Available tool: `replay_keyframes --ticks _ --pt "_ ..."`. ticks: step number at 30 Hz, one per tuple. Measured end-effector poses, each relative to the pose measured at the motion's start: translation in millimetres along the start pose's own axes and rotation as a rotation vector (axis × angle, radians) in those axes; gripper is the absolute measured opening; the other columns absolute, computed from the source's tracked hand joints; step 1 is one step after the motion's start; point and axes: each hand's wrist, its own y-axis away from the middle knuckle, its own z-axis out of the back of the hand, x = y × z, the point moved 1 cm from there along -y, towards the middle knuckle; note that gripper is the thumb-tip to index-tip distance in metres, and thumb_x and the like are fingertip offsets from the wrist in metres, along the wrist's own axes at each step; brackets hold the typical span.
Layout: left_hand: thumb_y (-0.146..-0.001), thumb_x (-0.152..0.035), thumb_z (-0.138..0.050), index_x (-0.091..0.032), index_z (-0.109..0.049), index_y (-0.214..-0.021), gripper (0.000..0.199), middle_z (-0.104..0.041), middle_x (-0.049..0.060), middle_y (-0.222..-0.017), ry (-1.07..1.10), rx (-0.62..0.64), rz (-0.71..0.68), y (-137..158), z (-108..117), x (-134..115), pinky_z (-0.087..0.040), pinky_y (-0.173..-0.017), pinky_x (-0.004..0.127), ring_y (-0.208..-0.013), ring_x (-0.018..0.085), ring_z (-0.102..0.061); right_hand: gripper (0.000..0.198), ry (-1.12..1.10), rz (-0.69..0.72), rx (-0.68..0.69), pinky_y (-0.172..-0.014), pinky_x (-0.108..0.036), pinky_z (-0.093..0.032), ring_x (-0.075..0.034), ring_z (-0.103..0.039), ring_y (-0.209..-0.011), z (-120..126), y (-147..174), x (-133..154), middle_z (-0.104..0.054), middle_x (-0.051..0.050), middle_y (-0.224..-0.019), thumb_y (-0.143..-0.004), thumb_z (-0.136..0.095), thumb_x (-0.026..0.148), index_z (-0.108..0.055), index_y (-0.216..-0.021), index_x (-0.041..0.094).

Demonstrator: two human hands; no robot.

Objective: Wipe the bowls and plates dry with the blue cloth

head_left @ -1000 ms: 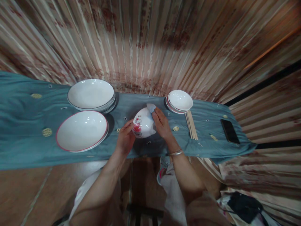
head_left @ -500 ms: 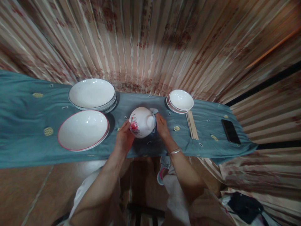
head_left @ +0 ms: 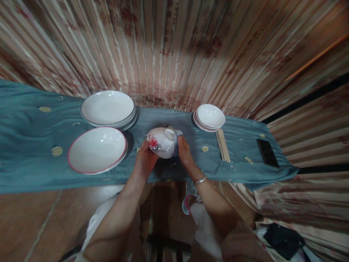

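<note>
Tabletop edge at 6 o'clock. Dark-rimmed dishes at 10, red-rimmed dishes at 9, bowl stack at 2. Floral bowl at clock centre, gaps both sides. Left fingers grip it; right fingers hold cloth against it.

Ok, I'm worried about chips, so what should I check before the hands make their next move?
1. Left hand on the flowered bowl: ok.
2. Right hand holding the pale cloth against the bowl: ok.
3. Bowl apart from the stacked small bowls: ok, gap visible.
4. Bowl apart from the red-rimmed dish: ok, gap visible.
5. Bowl's inside undamaged: cannot tell, hidden from view.
</note>
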Motion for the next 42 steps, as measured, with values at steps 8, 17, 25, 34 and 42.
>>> replay_keyframes --ticks 8,17,25,34,42 --pt "-0.089 -0.018 -0.056 -0.016 -0.067 -0.097 0.013 -0.074 0.008 -0.098 0.021 0.014 0.0 -8 4 2 -0.052 -0.098 0.044 -0.113 0.025 -0.064 0.06 0.0 -0.089 -0.08 -0.116 -0.053 -0.036 -0.028 -0.038 -0.144 -15 37 15 -0.045 -0.024 -0.149 -0.101 -0.033 0.048 -0.041 -0.145 0.009" --pt "-0.096 -0.021 -0.045 -0.011 -0.063 -0.119 0.031 -0.075 0.011 -0.096 0.04 -0.038 0.086 -2 -2 -3 -0.053 -0.097 0.043 -0.104 0.025 -0.068 0.065 0.226 0.173 0.064 -0.117 -0.057 -0.031 -0.03 -0.014 -0.152 -4 68 58 -0.011 -0.026 -0.162 -0.1 -0.039 0.032 -0.013 -0.154 0.007" --pt "-0.095 -0.031 -0.047 -0.013 -0.067 -0.112 0.033 -0.075 0.012 -0.101 -0.004 0.048 0.022 -3 -1 -3 -0.051 -0.1 0.042 -0.108 0.025 -0.067 0.061 0.374 0.437 0.221 -0.118 -0.064 -0.025 -0.034 -0.004 -0.153 -1 70 65 -0.02 -0.021 -0.162 -0.096 -0.047 0.033 -0.033 -0.151 0.01" --pt "-0.097 -0.04 -0.04 -0.015 -0.07 -0.088 0.04 -0.073 0.008 -0.08 -0.02 0.024 0.079 2 4 -5 -0.054 -0.093 0.035 -0.095 0.022 -0.07 0.048 0.492 0.588 0.312 -0.121 -0.055 -0.025 -0.029 -0.017 -0.152 2 52 85 -0.042 -0.013 -0.154 -0.094 -0.045 0.016 -0.05 -0.142 0.014" --pt "-0.101 -0.033 -0.038 -0.014 -0.069 -0.089 0.038 -0.073 0.006 -0.081 0.112 -0.147 0.087 10 -7 -7 -0.053 -0.086 0.018 -0.094 0.013 -0.069 0.039 0.515 0.67 0.369 -0.122 -0.051 -0.027 -0.027 -0.035 -0.145 -8 31 101 -0.053 -0.01 -0.147 -0.097 -0.044 0.016 -0.059 -0.133 0.017"
